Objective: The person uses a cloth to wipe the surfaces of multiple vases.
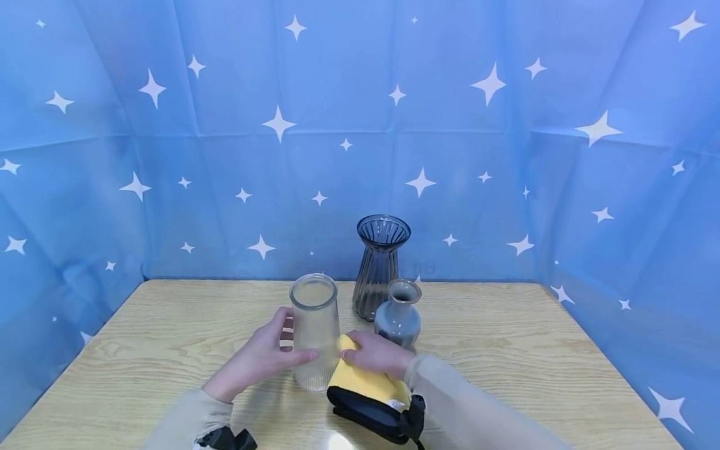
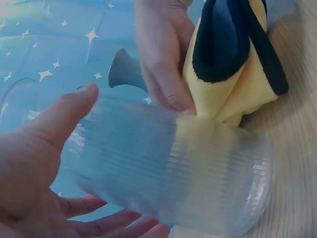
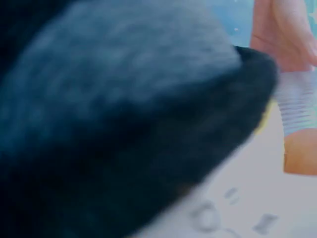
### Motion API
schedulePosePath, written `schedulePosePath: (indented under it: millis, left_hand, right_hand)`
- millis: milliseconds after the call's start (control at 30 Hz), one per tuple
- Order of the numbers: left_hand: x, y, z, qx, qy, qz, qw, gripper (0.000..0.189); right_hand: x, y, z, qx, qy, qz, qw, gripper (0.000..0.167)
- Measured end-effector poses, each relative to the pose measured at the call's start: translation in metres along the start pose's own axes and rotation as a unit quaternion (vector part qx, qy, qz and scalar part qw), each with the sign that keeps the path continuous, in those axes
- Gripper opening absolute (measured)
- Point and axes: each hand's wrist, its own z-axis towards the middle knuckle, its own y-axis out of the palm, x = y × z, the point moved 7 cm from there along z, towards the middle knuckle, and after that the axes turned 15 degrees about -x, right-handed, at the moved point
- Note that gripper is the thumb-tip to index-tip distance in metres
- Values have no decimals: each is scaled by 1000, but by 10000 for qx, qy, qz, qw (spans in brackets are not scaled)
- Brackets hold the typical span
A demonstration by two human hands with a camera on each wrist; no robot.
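Observation:
In the head view, a clear ribbed glass vase (image 1: pixel 316 325) stands upright near the middle of the table. My left hand (image 1: pixel 261 359) holds it from the left, thumb across the near side and fingers going behind the glass. My right hand (image 1: pixel 375 354) grips a folded yellow cloth (image 1: pixel 362 381) with black edging, right beside the vase's lower right side. The left wrist view shows the cloth (image 2: pixel 218 99) against the glass near its base, with the right hand (image 2: pixel 163 54) above. Dark fabric of the cloth (image 3: pixel 148 129) fills much of the right wrist view.
Behind the right hand stands a small blue-grey vase (image 1: pixel 398 320) with a narrow neck. Farther back is a tall dark glass vase (image 1: pixel 378 275) with a flared rim. A blue star-patterned curtain (image 1: pixel 337 162) encloses the wooden table (image 1: pixel 185 331) at the back and sides.

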Motion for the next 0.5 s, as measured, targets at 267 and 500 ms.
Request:
schedulePosePath:
  millis: [267,500]
  left_hand:
    - [-1,0,6,329,-78,211,9992,69]
    - [0,-2,11,-202,248,-35,9995,67]
  right_hand:
    - [-6,-4,-10,388,-81,290,9988,50]
    - [-26,-24,-24,1146,-592,217,9914,47]
